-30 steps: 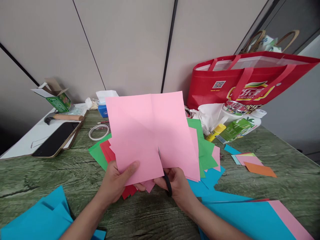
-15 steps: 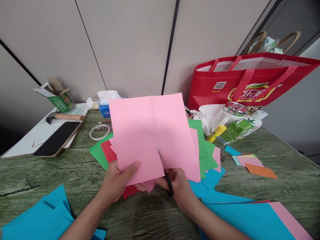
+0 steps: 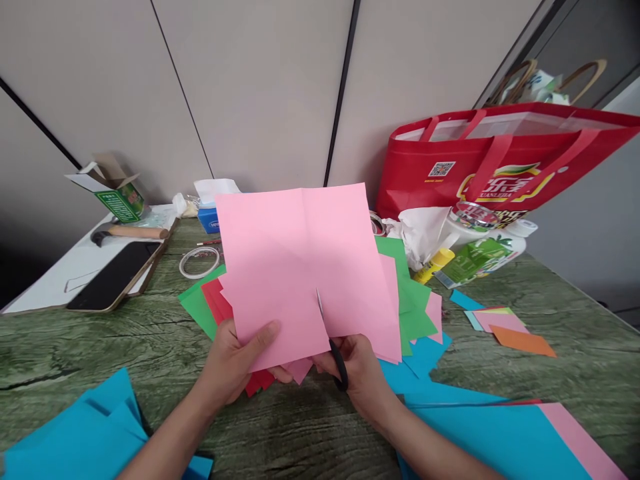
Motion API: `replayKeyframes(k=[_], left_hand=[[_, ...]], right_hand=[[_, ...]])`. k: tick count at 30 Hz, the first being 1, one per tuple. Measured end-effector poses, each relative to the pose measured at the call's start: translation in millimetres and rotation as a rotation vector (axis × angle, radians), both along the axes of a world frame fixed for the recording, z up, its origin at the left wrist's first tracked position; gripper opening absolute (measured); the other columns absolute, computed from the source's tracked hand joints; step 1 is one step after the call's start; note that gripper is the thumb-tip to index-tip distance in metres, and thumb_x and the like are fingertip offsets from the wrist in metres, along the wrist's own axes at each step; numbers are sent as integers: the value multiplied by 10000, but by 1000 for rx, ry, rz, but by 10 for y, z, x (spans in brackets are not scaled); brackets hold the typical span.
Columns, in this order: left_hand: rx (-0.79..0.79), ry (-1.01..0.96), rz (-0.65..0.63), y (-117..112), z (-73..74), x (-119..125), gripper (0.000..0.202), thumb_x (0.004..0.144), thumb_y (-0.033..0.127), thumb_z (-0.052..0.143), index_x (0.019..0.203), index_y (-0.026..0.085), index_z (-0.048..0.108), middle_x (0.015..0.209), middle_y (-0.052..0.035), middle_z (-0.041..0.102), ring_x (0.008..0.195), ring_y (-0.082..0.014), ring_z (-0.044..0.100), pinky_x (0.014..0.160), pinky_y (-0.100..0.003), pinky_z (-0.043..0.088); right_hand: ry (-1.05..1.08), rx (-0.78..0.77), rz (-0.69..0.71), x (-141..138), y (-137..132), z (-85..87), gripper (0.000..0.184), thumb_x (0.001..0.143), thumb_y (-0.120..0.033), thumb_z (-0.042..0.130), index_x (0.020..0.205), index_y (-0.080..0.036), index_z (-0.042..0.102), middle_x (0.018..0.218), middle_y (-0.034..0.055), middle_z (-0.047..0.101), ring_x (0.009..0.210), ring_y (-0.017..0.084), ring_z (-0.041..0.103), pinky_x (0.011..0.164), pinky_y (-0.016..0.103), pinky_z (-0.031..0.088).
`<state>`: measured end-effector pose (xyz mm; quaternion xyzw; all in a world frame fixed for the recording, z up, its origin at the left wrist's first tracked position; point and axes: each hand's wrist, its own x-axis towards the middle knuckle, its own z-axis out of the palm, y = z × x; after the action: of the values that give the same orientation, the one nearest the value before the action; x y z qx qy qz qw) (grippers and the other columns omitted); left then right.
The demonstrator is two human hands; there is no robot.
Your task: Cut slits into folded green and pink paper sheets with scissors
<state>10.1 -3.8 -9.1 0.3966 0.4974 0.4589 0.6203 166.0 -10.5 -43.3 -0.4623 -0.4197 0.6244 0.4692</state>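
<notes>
A large sheet of pink paper (image 3: 285, 253) with a faint centre crease is held up in front of me. My left hand (image 3: 245, 357) grips its lower left edge, thumb on top and fingers beneath. My right hand (image 3: 353, 367) is closed around the black handle of a pair of scissors (image 3: 339, 367). One blade shows on top of the sheet, in a slit running up from the bottom edge; the other blade is hidden. Behind and below the sheet lie green paper (image 3: 415, 313), red paper (image 3: 216, 300) and more pink pieces.
Blue paper (image 3: 80, 427) lies at the front left, and blue sheets (image 3: 480, 433) at the front right. Tape roll (image 3: 199, 263), phone (image 3: 115, 277), hammer (image 3: 135, 231), glue stick (image 3: 434, 265) and red bag (image 3: 450, 167) stand farther back. Small paper scraps (image 3: 520, 341) lie at the right.
The scissors blade tip sits very slightly higher on the pink paper. Both hands keep nearly the same place and grip.
</notes>
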Motion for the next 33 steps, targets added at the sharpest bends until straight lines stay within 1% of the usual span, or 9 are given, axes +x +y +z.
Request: replayKeyframes(k=[3, 7, 11, 16, 19, 22, 28, 31, 33], left_hand=[[-5, 1, 7, 1, 0, 0, 181, 643, 314, 674, 652, 134, 657, 388, -32, 631, 340, -192, 587, 348, -258, 474], [1, -1, -16, 5, -5, -8, 192, 643, 324, 674, 654, 133, 658, 365, -30, 618, 352, -200, 596, 362, -263, 484], [-1, -7, -12, 10, -7, -21, 185, 653, 316, 667, 663, 131, 657, 373, -32, 624, 356, -200, 600, 360, -258, 483], [-23, -4, -52, 21, -8, -34, 201, 640, 328, 677, 665, 130, 663, 382, -37, 629, 376, -212, 609, 386, -282, 499], [-10, -3, -32, 17, -13, -30, 196, 647, 331, 670, 659, 135, 659, 377, -34, 626, 364, -207, 602, 368, -274, 489], [-8, -7, -13, 10, -13, -22, 177, 654, 314, 665, 666, 137, 653, 407, -34, 645, 350, -196, 596, 354, -260, 480], [-2, -21, -32, 7, -1, -12, 173, 668, 303, 657, 648, 132, 645, 424, -46, 654, 355, -189, 598, 364, -251, 482], [-18, -34, -62, 13, -17, -35, 170, 674, 301, 655, 686, 132, 644, 458, -46, 666, 376, -191, 606, 392, -270, 502], [-29, -51, -89, 28, -36, -72, 166, 664, 286, 670, 731, 136, 643, 528, -41, 687, 418, -186, 619, 433, -281, 521]], right_hand=[[-12, -4, -10, 1, 1, 2, 298, 508, -375, 740, 517, -175, 520, 429, -37, 467, 425, 102, 375, 430, 239, 317], [-9, -21, 8, 11, -6, -2, 308, 518, -363, 733, 472, -172, 496, 412, -42, 454, 421, 92, 358, 431, 235, 315], [19, -11, 14, 24, -15, -35, 269, 547, -319, 720, 498, -165, 505, 429, -45, 459, 438, 93, 367, 441, 232, 321], [25, -6, 26, 26, -8, -62, 248, 582, -316, 692, 523, -167, 502, 443, -47, 451, 431, 93, 364, 426, 228, 306], [22, -8, 34, 31, -2, -77, 235, 598, -316, 675, 535, -165, 506, 447, -44, 453, 419, 90, 358, 418, 226, 296], [16, -10, 42, 40, -1, -101, 235, 607, -302, 663, 507, -166, 499, 427, -47, 447, 408, 88, 358, 415, 226, 282], [26, -6, 25, 36, -7, -109, 243, 616, -241, 650, 464, -168, 474, 391, -56, 424, 388, 76, 335, 405, 220, 264], [7, -14, 19, 35, 1, -90, 234, 603, -207, 646, 441, -165, 481, 385, -50, 428, 392, 78, 346, 400, 218, 273], [-27, -12, -1, 38, 10, -78, 235, 579, -183, 650, 418, -164, 480, 373, -47, 436, 389, 80, 354, 393, 216, 279]])
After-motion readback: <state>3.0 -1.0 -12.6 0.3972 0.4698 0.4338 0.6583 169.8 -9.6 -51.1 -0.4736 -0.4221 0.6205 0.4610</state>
